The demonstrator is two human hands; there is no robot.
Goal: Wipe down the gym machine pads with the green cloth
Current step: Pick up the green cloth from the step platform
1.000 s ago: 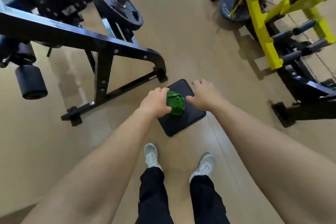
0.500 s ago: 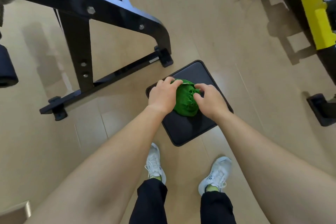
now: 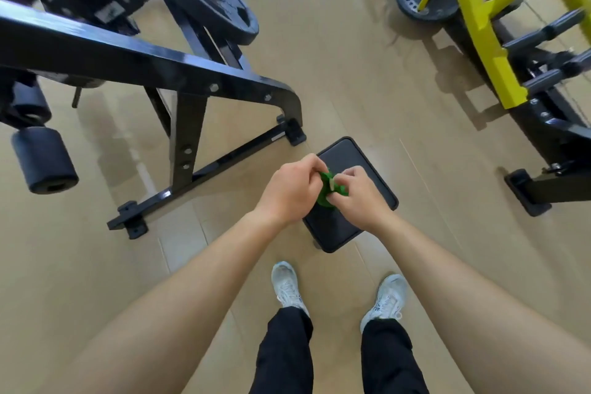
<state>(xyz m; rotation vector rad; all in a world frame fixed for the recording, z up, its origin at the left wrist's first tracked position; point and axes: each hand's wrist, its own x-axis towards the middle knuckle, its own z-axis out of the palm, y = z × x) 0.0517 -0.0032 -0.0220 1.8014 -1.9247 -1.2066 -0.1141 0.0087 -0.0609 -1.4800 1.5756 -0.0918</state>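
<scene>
Above a flat black square pad [image 3: 350, 157] on the tan wood-plank gym floor [image 3: 351, 57], left hand [image 3: 289, 190] and right hand [image 3: 358, 198] fingers pinch a bunched green cloth [image 3: 326, 192] between black-framed [image 3: 153, 64] and yellow-framed [image 3: 479, 25] machines

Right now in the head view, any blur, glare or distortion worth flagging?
Head view: the wide angle bends the black bench frame and stretches the forearms; edges smear, notably the yellow frame; soft sheen on the black pad; left hand, right hand and green cloth are fairly sharp.
</scene>
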